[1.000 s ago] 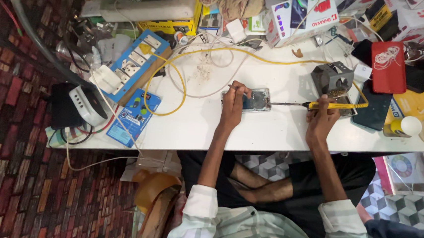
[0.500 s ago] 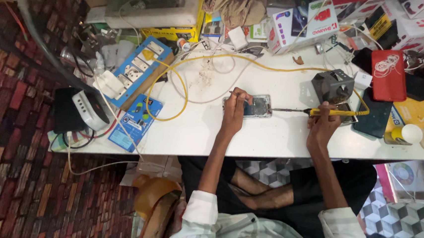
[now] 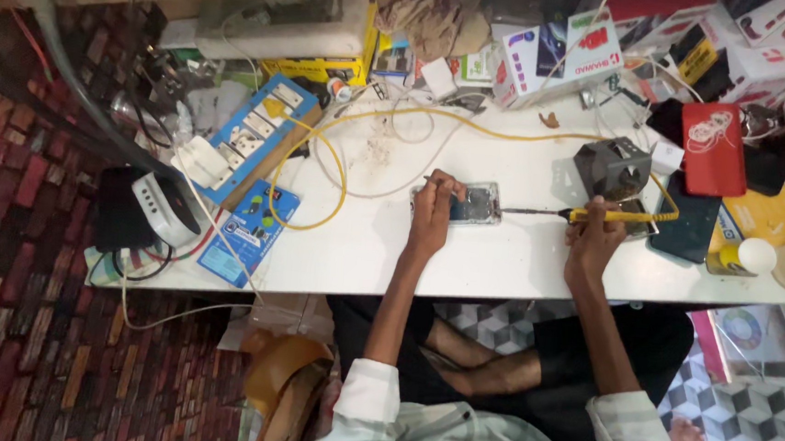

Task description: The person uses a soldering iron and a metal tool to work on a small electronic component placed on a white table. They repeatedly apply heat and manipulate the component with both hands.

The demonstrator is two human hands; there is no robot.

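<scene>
Soldering iron [image 3: 586,214] lay w/ its long axis roughly left-right across the white table [image 3: 500,256], yellow handle on the right, thin metal tip pointing left toward the opened phone [image 3: 475,203]. Tip end sat just beside the phone's right edge; couldn't tell if it actually touched. Right hand [image 3: 594,239] was closed around the yellow handle, fingers curled over it, thumb side toward the tip. Yellow cable [image 3: 342,152] ran from the handle's back end up and across the table in a big loop to the left.

Phone lay flat near table centre, long axis also left-right, back off, insides showing but too small to read. Left hand [image 3: 432,209] rested on its left end, fingertips pressed down on it; a thin dark stick poked out above the fingers, couldn't tell what it was or how it was gripped.

Grey iron stand [image 3: 610,167] stood just behind the right hand. Red case [image 3: 713,146] and dark phone [image 3: 691,230] lay to the right. Blue socket board [image 3: 256,133] hung partly off the table's left end. Boxes at the top edge were cut off by the frame; person's lap was hidden under the table.
</scene>
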